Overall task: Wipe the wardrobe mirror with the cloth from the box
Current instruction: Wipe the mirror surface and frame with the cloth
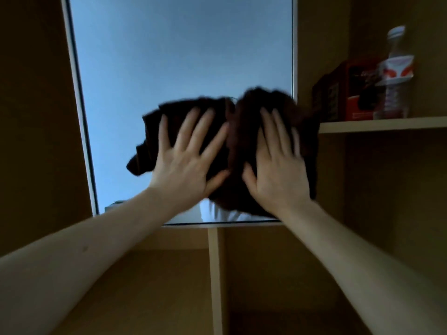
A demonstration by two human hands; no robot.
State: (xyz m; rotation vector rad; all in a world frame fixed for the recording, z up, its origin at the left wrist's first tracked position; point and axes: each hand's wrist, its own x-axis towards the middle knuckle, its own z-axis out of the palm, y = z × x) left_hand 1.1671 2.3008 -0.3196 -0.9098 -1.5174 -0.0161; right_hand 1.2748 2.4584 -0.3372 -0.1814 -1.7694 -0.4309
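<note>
Warm brown wardrobe panels surround us in dim light, and straight ahead of our hands the wardrobe mirror (pixel 169 56) shows a flat blue-grey reflection inside a pale frame. We have both palms on the cloth (pixel 238 141), holding it against the lower right part of the glass. Our left hand (pixel 186 165) lies flat with its fingers fanned wide. Our right hand (pixel 278 175) is flat too, with its fingers straight and closer together, and it is blurred, so we take it to be the one in motion. Neither hand pinches or bunches the fabric.

To wipe well from here, we judge it best to press evenly through both palms and sweep in overlapping passes. We would then carry the cloth up into the large pane above our fingertips, which looks not yet covered. We should watch the edge beyond our right hand, where the cloth spills past the frame toward the shelf (pixel 387 125) that bears a plastic bottle (pixel 394 73) and a red carton (pixel 355 93). A wide stroke there could knock them.

The cloth itself is dark, nearly black-brown, soft and thick-looking, crumpled rather than folded. A loose corner hangs out beyond our left hand's little finger, and a ridge runs up between the two hands. Below our wrists a pale upright divider (pixel 216 274) splits the wardrobe's lower part.
</note>
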